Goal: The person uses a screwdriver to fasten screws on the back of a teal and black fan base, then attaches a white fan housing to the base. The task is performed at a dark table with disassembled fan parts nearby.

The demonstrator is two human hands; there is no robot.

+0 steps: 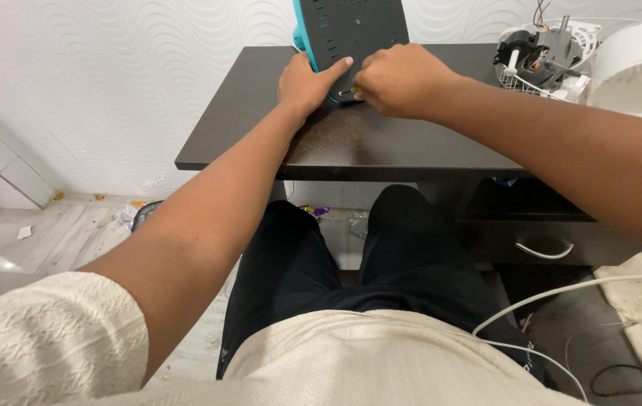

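Note:
A dark grey round panel with slots and a teal rim stands on edge on the dark brown table, leaning toward the wall. My left hand grips its lower left edge, thumb lying on the panel face. My right hand is closed around a small tool with a yellowish handle, its metal tip pressed against the panel's bottom edge. Most of the tool is hidden inside my fist.
A motor with coloured wires rests on a white wire grille at the table's back right, beside a white cylindrical housing. Under the table sits a dark drawer with a curved handle. White cables trail on my right. Scraps litter the floor.

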